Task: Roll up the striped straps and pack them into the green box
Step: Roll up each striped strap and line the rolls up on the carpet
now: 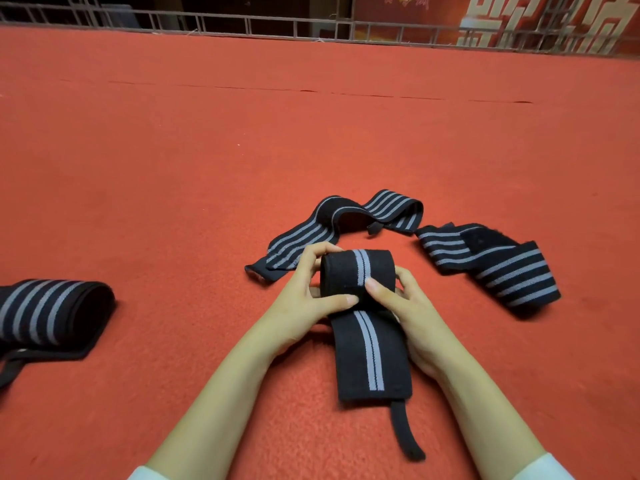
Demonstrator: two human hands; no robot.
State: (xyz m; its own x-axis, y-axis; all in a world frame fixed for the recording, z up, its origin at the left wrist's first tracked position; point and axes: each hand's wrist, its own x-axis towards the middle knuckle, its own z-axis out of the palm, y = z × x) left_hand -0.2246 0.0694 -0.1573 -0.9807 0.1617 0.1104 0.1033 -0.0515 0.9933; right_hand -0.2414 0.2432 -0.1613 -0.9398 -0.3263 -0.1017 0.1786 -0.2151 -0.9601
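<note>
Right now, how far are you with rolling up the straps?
Done: no finished roll shows, and no green box is in view. In hand: the left hand and right hand grip the two-striped strap, partly rolled, its tail flat on the red carpet. To do: the far-left strap, middle strap and right strap look unrolled.

A red carpet (173,150) covers the floor, with a thin seam (311,91) running across it farther back. Along its far edge stands a metal railing (242,24). Behind that, at the right, hangs a red banner (446,12) with large pale characters.
</note>
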